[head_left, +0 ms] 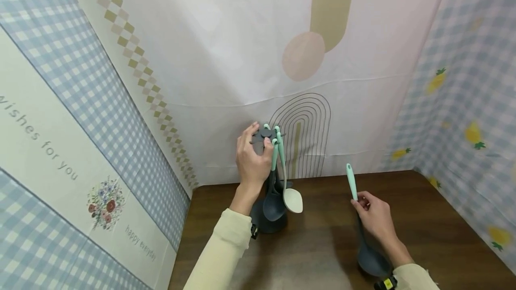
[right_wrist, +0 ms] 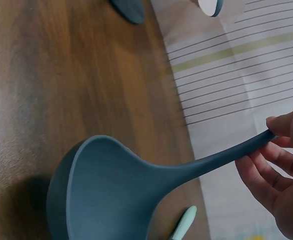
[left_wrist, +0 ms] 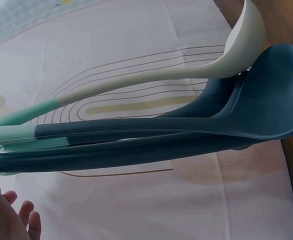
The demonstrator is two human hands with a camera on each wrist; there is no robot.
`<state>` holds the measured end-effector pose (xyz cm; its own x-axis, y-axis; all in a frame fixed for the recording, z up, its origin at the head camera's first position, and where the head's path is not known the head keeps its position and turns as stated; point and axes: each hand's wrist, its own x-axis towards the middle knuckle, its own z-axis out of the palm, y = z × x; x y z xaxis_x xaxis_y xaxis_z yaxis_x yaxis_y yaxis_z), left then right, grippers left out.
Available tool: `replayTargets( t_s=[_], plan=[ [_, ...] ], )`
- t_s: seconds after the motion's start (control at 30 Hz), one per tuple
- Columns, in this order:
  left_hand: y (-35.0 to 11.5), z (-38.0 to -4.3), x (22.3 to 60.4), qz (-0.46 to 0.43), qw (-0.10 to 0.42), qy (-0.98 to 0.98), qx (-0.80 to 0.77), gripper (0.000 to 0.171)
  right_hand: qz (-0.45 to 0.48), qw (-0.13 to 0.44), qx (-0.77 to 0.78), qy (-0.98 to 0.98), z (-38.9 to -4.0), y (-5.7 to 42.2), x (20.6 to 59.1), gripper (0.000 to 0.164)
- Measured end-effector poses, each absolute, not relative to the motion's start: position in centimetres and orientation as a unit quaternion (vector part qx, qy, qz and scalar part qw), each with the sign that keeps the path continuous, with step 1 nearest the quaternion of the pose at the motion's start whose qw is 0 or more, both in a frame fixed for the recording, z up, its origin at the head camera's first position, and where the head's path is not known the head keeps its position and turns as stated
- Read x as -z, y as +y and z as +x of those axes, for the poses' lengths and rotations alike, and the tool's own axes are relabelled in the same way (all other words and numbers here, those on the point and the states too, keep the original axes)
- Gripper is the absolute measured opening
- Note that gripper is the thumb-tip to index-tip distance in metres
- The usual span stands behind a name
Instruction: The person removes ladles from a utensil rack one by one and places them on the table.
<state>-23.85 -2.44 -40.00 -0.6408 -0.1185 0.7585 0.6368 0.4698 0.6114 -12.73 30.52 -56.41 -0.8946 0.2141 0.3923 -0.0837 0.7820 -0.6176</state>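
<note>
In the head view my left hand (head_left: 253, 158) grips the top of a dark utensil stand (head_left: 266, 133), thumb on the near side and fingers on the far side. Mint-handled utensils hang from it, among them a dark blue spoon (head_left: 274, 206) and a cream-white spoon (head_left: 293, 200). Their heads fill much of the left wrist view, where the dark spoon (left_wrist: 276, 95) is in front. To the right, my right hand (head_left: 376, 214) pinches a dark blue ladle (head_left: 371, 261) by its handle, mint end up. The ladle's bowl hangs low, close over the table.
The brown wooden table (head_left: 314, 245) meets a white printed cloth (head_left: 225, 57) at the back. Blue checked cloth (head_left: 463, 102) covers the sides. In the right wrist view a mint-green handle end (right_wrist: 185, 223) shows beside the ladle.
</note>
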Motion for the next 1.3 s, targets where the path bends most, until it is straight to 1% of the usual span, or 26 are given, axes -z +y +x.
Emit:
replayTargets(
  t_s=[0.2, 0.53, 0.73, 1.0, 1.3],
  plan=[
    [-2.3, -23.9, 40.0, -0.171, 0.39, -0.764, 0.486, 0.056, -0.032, 0.219, -0.308, -0.925, -12.6, 31.2, 57.7, 0.017],
    [-2.2, -23.8, 40.2, -0.167, 0.385, -0.766, 0.487, 0.057, -0.038, 0.189, -0.294, -0.936, -12.0, 31.9, 60.0, 0.015],
    [-2.1, -23.7, 40.2, -0.164, 0.383, -0.765, 0.491, 0.058, -0.049, 0.159, -0.294, -0.941, -11.8, 32.2, 60.4, 0.016],
    [-2.2, -23.9, 40.3, -0.165, 0.39, -0.762, 0.489, 0.058, -0.061, 0.138, -0.299, -0.942, -11.8, 32.4, 60.7, 0.016],
    [-2.2, -24.0, 40.4, -0.167, 0.391, -0.76, 0.491, 0.058, -0.084, 0.087, -0.302, -0.945, -12.4, 32.6, 61.4, 0.018]
  ],
)
